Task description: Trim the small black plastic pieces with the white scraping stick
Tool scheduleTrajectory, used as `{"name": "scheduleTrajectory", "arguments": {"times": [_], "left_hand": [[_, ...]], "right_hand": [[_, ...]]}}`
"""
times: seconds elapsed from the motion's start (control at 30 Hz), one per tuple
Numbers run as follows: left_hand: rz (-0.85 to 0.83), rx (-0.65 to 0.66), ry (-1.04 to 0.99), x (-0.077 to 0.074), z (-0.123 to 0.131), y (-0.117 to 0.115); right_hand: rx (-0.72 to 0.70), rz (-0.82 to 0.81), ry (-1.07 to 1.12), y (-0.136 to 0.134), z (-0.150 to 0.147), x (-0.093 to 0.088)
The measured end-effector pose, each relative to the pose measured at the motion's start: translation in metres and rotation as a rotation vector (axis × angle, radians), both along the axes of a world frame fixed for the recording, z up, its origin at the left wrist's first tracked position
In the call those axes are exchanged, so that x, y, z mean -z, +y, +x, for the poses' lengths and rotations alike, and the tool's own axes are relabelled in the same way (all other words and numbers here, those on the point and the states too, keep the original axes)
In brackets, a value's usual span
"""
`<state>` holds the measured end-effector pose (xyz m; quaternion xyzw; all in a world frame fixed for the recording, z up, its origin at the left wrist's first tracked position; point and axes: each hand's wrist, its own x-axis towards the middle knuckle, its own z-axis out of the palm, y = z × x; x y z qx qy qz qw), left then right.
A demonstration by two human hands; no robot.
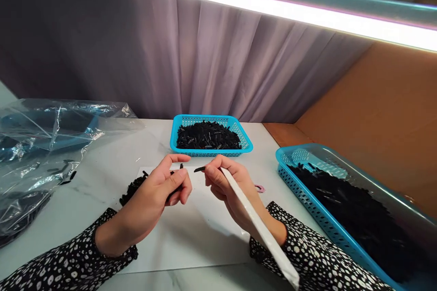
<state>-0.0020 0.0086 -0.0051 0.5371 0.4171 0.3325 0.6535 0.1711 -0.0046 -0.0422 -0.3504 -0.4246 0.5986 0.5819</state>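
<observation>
1. Left hand, at centre frame, is curled shut on a small black part, whose tip pokes up above the fingers.
2. Right hand pinches a thin black pin and also grips a long white stick that runs toward the lower right.
3. Risk: the pin is slim and smooth — a loose pinch could drop it into the black pile just left.
4. Rigid mesh baskets of matte black parts stand above and at right; a crinkled glossy bag lies at left.
</observation>
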Motion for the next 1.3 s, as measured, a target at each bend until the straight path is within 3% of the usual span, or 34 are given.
{"name": "scheduleTrajectory", "arguments": {"times": [0.17, 0.53, 0.7, 0.93, 1.1, 1.3], "left_hand": [[0.001, 0.08, -0.024, 0.001, 0.001, 0.0], [-0.018, 0.039, 0.032, -0.003, 0.0, 0.003], [0.017, 0.071, 0.053, 0.001, -0.001, 0.003], [0.029, 0.103, 0.056, 0.0, -0.003, 0.002], [-0.068, 0.039, 0.012, -0.001, -0.002, 0.004], [-0.02, -0.019, 0.019, 0.0, -0.004, 0.006]], "right_hand": [[-0.016, -0.036, 0.06, -0.002, -0.001, -0.005], [-0.055, -0.041, 0.176, 0.001, 0.003, -0.004], [-0.04, 0.101, -0.042, 0.003, 0.002, 0.003], [0.097, 0.228, -0.276, 0.003, 0.003, 0.005], [0.104, 0.085, -0.186, 0.004, 0.003, 0.003], [0.044, -0.003, -0.037, 0.006, 0.002, 0.003]]}}
